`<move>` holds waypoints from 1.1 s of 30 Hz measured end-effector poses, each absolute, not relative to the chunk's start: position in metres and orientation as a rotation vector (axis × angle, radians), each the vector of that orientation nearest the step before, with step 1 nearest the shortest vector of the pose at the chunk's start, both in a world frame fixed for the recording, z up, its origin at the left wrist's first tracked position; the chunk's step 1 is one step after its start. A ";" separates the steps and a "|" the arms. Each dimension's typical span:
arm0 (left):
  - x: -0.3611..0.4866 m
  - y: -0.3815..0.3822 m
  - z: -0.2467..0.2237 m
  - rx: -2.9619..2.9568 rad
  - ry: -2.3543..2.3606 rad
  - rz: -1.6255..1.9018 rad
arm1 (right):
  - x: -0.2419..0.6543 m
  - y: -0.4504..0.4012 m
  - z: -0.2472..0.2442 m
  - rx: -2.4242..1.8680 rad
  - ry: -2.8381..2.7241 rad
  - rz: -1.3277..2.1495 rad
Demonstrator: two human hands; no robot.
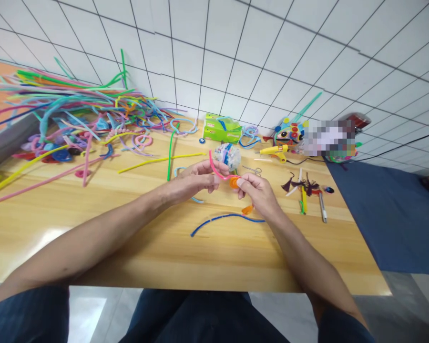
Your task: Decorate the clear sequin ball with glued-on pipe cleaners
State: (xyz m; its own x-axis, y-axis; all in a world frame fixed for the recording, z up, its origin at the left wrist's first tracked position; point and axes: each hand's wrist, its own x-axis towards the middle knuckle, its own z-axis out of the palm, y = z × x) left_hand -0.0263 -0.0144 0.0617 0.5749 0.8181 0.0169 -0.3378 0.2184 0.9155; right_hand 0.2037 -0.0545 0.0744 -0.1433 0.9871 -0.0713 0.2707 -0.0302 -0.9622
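A pink pipe cleaner (213, 166) runs in a curve between my two hands. My left hand (196, 180) has its fingers bent around it, with the thumb against the pink stem. My right hand (258, 191) pinches an orange coiled pipe cleaner piece (233, 183) between thumb and finger, and the pink one's right end meets it there. Just beyond the fingers sits a round clear ball with blue and white bits (232, 156). Under my right hand an orange scrap (247, 209) lies near a blue pipe cleaner (218, 217). A light blue pipe cleaner (196, 200) is partly hidden by my left hand.
Tangled pipe cleaners (75, 102) heap at the left back. Yellow (157, 163) and green (171, 152) ones lie nearer. Toward the back stand a green box (214, 128), a yellow glue gun (277, 151) with its cord and scissors (254, 170). Tassels (309, 186) and a pen (322, 208) lie right.
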 end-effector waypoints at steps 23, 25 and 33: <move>-0.028 -0.010 0.062 1.232 0.928 1.032 | 0.196 -0.068 0.064 -1.358 -1.672 0.976; -0.027 -0.009 0.067 1.068 0.940 1.173 | 0.193 -0.070 0.064 -1.345 -1.700 0.984; -0.022 -0.009 0.074 0.829 0.917 1.322 | 0.176 -0.078 0.061 -1.361 -1.775 1.150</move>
